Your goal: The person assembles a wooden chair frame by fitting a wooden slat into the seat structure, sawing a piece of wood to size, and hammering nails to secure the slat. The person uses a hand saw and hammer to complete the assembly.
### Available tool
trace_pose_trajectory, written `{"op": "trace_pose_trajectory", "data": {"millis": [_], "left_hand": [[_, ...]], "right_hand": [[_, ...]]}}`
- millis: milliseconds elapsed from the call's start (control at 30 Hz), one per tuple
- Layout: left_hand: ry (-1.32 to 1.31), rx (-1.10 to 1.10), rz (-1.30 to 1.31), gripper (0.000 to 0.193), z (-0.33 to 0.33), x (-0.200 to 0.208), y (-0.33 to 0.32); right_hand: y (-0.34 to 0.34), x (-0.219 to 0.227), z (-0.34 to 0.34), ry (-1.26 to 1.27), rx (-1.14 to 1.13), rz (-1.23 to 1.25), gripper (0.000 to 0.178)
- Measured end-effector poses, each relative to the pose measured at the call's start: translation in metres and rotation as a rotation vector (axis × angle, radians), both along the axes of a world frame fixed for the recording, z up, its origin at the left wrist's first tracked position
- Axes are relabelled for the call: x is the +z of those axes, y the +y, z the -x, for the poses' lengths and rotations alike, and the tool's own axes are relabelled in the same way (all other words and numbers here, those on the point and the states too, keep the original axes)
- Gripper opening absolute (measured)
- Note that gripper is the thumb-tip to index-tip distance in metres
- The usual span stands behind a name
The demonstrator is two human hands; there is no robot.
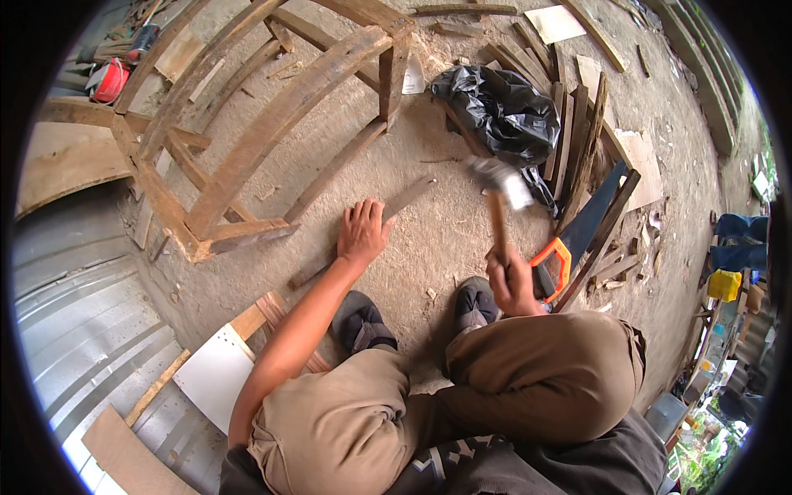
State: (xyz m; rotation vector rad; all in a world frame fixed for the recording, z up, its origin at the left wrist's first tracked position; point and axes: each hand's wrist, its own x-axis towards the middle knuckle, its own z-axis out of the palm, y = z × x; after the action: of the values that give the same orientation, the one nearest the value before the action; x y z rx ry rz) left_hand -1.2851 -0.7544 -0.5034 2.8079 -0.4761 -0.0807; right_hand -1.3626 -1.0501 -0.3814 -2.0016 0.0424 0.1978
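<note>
A narrow wooden strip (409, 198) lies slantwise on the concrete floor in front of my shoes. My left hand (361, 234) grips it near its middle, fingers curled over it. Something small, perhaps a nail, shows at the strip's far end; it is too tiny to make out. In my right hand (513, 282) is a hammer (498, 216), fingers closed round its wooden handle. The hammer's metal head is raised to the right of the strip and slightly blurred, apart from the wood.
A wooden frame (289, 124) stands at the far left. Beyond the hammer lies a black plastic bag (502, 111) beside scattered wood offcuts (584, 136). A handsaw (590, 227) with an orange handle rests right of my right hand. Corrugated metal sheet (107, 322) lies at left.
</note>
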Motion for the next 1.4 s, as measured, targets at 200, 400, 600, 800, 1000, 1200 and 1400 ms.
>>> {"op": "trace_pose_trajectory", "data": {"millis": [200,400,600,800,1000,1200,1400], "left_hand": [[-0.018,0.002,-0.018,0.038,-0.001,0.0,0.001],[-0.006,-0.002,-0.02,0.037,0.001,-0.003,0.002],[-0.032,-0.003,-0.022,0.04,0.0,0.002,0.003],[-0.036,-0.001,-0.003,0.039,-0.002,0.002,0.0],[0.012,-0.002,0.014,0.039,-0.001,0.005,0.005],[0.098,-0.013,0.171,0.041,-0.012,0.013,0.008],[0.109,0.11,0.434,0.035,-0.022,0.058,0.001]], "right_hand": [[0.007,-0.029,-0.03,-0.306,0.037,-0.291,0.006],[-0.01,-0.05,0.038,0.237,0.096,0.343,0.016],[-0.006,-0.02,0.026,0.189,-0.027,-0.011,0.012],[0.013,-0.003,-0.032,-0.15,-0.064,-0.369,0.006],[0.008,-0.036,0.004,0.334,0.062,0.304,0.023],[0.001,-0.049,0.031,0.363,-0.112,0.252,0.028],[-0.013,-0.056,0.028,0.295,-0.111,0.312,0.026]]}}
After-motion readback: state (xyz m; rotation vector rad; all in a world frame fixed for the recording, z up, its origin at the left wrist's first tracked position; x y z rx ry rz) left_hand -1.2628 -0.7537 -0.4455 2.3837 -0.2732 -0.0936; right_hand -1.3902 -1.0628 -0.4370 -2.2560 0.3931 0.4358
